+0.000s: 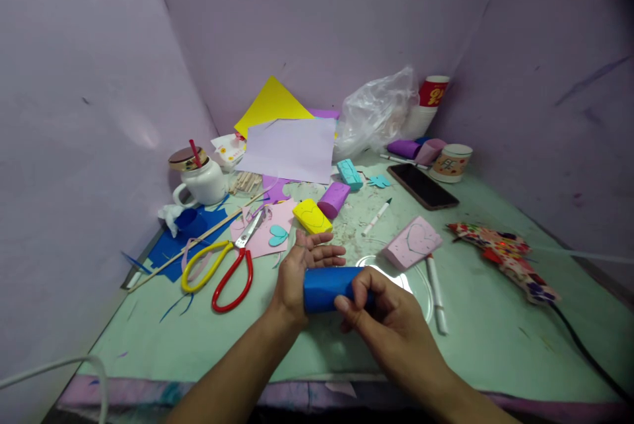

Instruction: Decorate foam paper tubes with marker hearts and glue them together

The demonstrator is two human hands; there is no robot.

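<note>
My right hand (381,305) pinches the right end of a blue paper tube (327,288) with thumb and forefinger. The tube lies sideways, its left end against the base of my left hand (307,259). That hand has its palm turned up and its fingers stretched out. Just beyond it lies a yellow paper tube (312,216) with a heart drawn on it. A pink paper tube (413,242), also marked with a heart, sits to the right, beside a clear plastic lid (423,292) partly hidden by my right hand.
Scissors (242,246) lie left on paper scraps, near a white mug (203,179). Purple (334,199) and turquoise (349,174) tubes stand farther back. A phone (423,186), a marker (436,295) and a corded, patterned glue gun (505,255) are on the right. Walls enclose the table.
</note>
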